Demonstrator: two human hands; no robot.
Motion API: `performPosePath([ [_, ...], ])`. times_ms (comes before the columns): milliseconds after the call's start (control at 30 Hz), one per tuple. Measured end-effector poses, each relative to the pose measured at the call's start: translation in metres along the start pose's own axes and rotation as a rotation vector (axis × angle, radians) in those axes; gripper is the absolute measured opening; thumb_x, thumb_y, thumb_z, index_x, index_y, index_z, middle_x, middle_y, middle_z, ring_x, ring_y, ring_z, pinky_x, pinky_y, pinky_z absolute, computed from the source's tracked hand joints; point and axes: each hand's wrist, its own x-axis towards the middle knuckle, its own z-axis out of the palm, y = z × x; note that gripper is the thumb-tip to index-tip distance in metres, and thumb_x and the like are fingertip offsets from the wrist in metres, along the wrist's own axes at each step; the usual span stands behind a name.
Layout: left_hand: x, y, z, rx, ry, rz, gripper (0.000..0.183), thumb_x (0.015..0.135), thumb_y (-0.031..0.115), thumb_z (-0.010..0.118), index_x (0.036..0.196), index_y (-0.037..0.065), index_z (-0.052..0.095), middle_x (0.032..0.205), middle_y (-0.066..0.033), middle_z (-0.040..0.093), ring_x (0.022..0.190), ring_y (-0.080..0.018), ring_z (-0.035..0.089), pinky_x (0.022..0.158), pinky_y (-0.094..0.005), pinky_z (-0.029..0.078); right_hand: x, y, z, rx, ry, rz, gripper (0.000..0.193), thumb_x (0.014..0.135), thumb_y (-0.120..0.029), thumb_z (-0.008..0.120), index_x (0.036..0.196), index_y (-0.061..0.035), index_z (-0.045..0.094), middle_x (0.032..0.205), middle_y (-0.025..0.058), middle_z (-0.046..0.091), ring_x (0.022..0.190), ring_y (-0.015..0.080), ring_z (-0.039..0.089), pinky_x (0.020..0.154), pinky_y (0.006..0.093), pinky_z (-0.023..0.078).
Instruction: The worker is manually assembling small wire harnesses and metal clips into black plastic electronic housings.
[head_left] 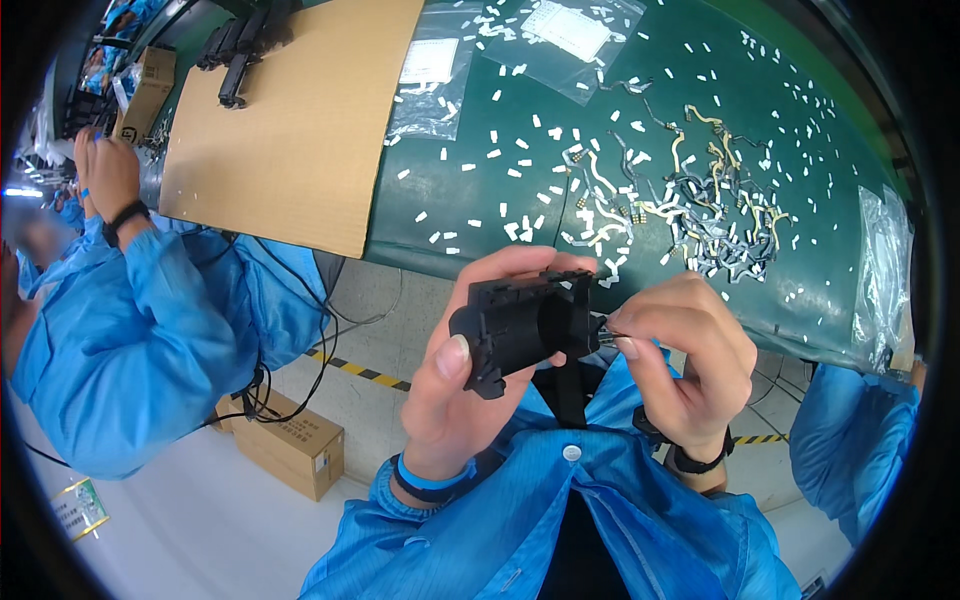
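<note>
My left hand (445,395) is wrapped round a black plastic housing (530,325) with a rounded hollow in its side, held up in front of my chest. The thumb presses on its near left end, and the fingers pass behind it. At the housing's right end my right hand (695,355) pinches a small thin piece (610,337) between thumb and forefinger. That piece looks dark and partly shiny, too small to name, and it touches the housing or sits just at it. Beyond my hands, a pile of short black and yellow wire leads (720,225) lies on the green table (440,215).
Small white connectors (520,145) are scattered widely over the table. A cardboard sheet (290,130) bears black housings (235,50) at its far end. Clear bags (570,35) lie at the back, another bag (882,270) at right. Co-workers in blue sit left (150,340) and right (850,440).
</note>
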Motion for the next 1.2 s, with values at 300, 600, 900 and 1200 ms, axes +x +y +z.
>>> performPosePath([
  [300,-0.001,0.0,0.002,0.018,0.004,-0.01,0.086,0.092,0.057,0.051,0.148,-0.006,0.032,0.144,-0.043,0.036,0.123,-0.0352,0.055,0.09,-0.0383,0.052,0.001,0.0,0.0,0.003,0.01,-0.023,0.025,0.066,0.009,0.075,0.089,0.0029,0.068,0.083,0.0136,0.068,0.069,0.0263,0.065,0.06,0.0332,0.05],
  [600,-0.002,-0.001,0.001,0.004,-0.011,-0.006,0.086,0.093,0.057,0.051,0.148,-0.006,0.032,0.144,-0.041,0.037,0.125,-0.0354,0.054,0.092,-0.0394,0.052,0.0,0.001,0.0,-0.007,0.004,-0.012,0.026,0.066,0.01,0.076,0.089,0.0022,0.068,0.084,0.0134,0.068,0.07,0.0266,0.065,0.061,0.0335,0.05],
  [900,-0.004,-0.004,-0.002,0.004,-0.034,-0.035,0.084,0.094,0.057,0.05,0.149,-0.004,0.032,0.145,-0.0371,0.039,0.125,-0.0348,0.054,0.094,-0.04,0.05,-0.006,0.002,0.006,-0.006,-0.001,0.03,0.024,0.068,0.009,0.076,0.089,0.002,0.067,0.084,0.0133,0.068,0.07,0.0276,0.064,0.061,0.0338,0.05],
  [1200,-0.004,-0.011,-0.004,-0.012,-0.001,-0.061,0.082,0.095,0.057,0.048,0.149,-0.004,0.033,0.145,-0.0359,0.04,0.117,-0.0305,0.057,0.09,-0.037,0.049,-0.014,0.007,0.013,0.001,-0.029,0.097,0.018,0.074,0.006,0.075,0.09,0.0011,0.068,0.084,0.0121,0.068,0.071,0.0263,0.065,0.061,0.0337,0.049],
])
